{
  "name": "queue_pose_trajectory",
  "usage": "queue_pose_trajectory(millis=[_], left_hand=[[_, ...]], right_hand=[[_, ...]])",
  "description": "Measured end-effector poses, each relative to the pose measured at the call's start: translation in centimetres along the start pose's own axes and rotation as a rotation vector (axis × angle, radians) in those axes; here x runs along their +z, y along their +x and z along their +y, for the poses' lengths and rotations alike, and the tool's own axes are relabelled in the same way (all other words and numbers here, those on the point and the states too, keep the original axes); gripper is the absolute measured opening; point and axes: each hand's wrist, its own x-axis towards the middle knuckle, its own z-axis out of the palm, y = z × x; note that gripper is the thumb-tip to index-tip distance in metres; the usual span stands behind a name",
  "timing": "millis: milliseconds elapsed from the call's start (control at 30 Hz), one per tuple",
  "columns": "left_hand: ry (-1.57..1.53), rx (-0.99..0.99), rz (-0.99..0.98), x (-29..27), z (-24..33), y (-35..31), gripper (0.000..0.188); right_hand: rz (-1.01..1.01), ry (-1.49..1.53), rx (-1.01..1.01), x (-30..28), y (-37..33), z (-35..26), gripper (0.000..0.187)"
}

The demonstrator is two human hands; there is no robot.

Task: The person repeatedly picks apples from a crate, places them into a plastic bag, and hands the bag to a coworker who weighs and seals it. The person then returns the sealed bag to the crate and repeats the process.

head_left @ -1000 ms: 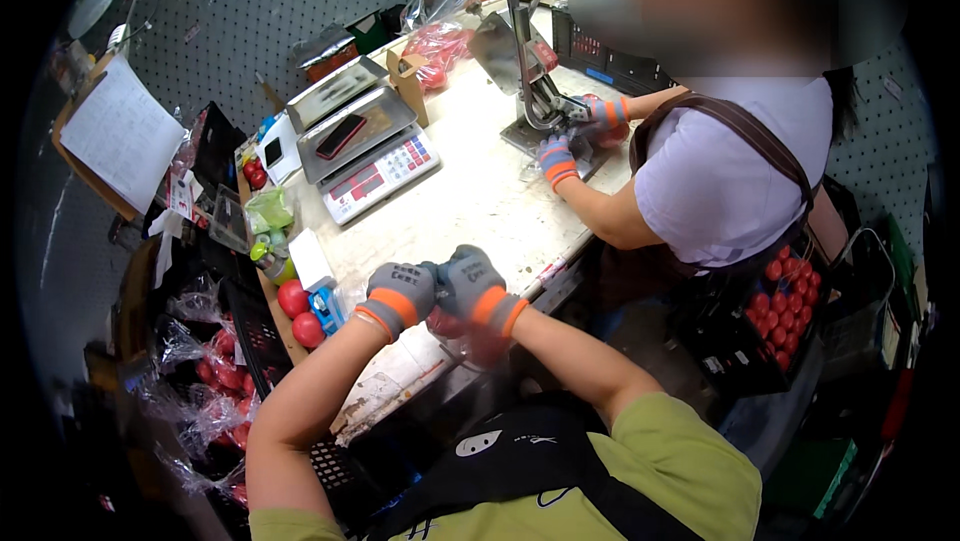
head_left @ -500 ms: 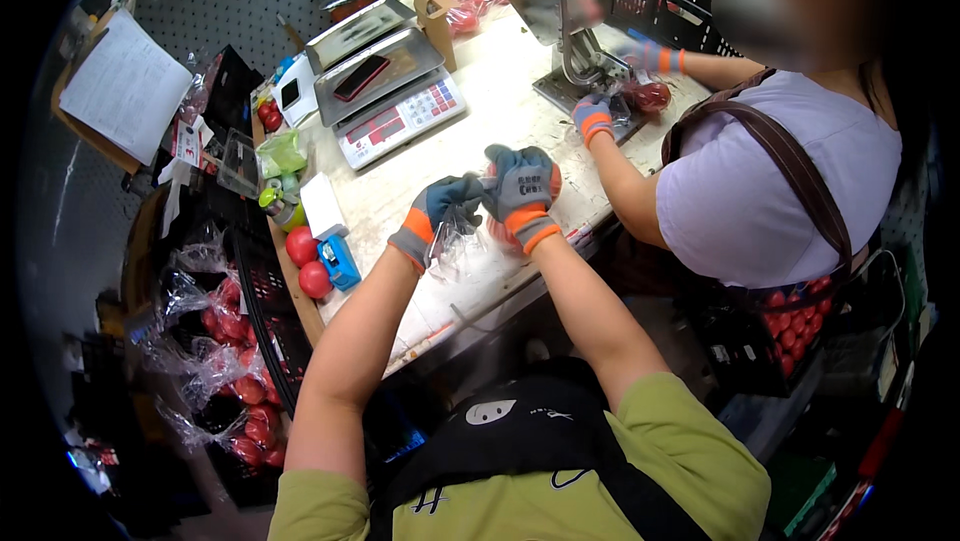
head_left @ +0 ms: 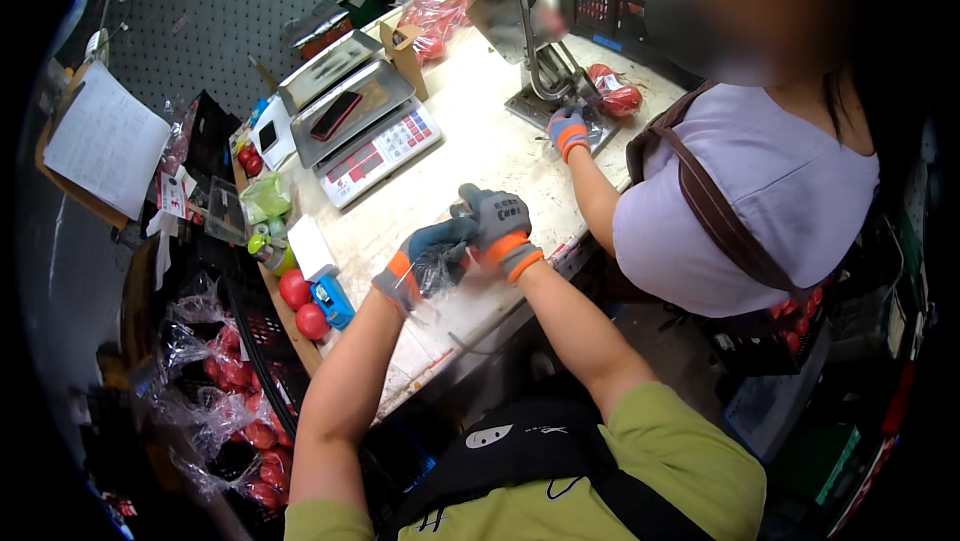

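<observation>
Near the front edge of the table, my gloved left hand (head_left: pixel 432 251) and gloved right hand (head_left: pixel 500 225) are close together, fingers closed on a clear plastic bag (head_left: pixel 437 277). The crinkled plastic hangs under my left fingers. Something red shows between the hands, mostly hidden by the gloves. Both gloves are grey with orange cuffs. A white scale (head_left: pixel 385 156) with a metal tray stands beyond my hands. Left of them are two round red fruits, one of them a red fruit (head_left: pixel 311 321) beside a blue tape dispenser (head_left: pixel 332 302).
A co-worker's gloved hand (head_left: pixel 568 132) is at a metal bench device (head_left: pixel 548 91), beside a bagged bunch of red fruit (head_left: pixel 616 97). Another red bag (head_left: pixel 432 23) lies at the back. A black crate (head_left: pixel 262 341) and bagged fruit stand left, below the table.
My hands have come a little nearer and drawn closer together over the bag. The co-worker's far hand has gone out of sight, and the bagged fruit there shows more fully.
</observation>
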Motion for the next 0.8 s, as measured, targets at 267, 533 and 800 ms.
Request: queue_pose_trajectory(millis=[267,533,800], left_hand=[[-0.301,0.182,0.1,3.4,-1.7,1.8,0.017],[0.005,0.287,-0.003,-2.8,-2.9,-1.1,0.04],[-0.056,0.209,0.21,-3.5,-4.1,-4.5,0.024]], right_hand=[[0.218,0.129,0.009,3.4,-0.9,2.4,0.023],[-0.229,0.475,-0.098,2.5,-4.6,0.1,0.047],[0.014,0.218,-0.332,-0.4,-3.2,-2.1,0.056]])
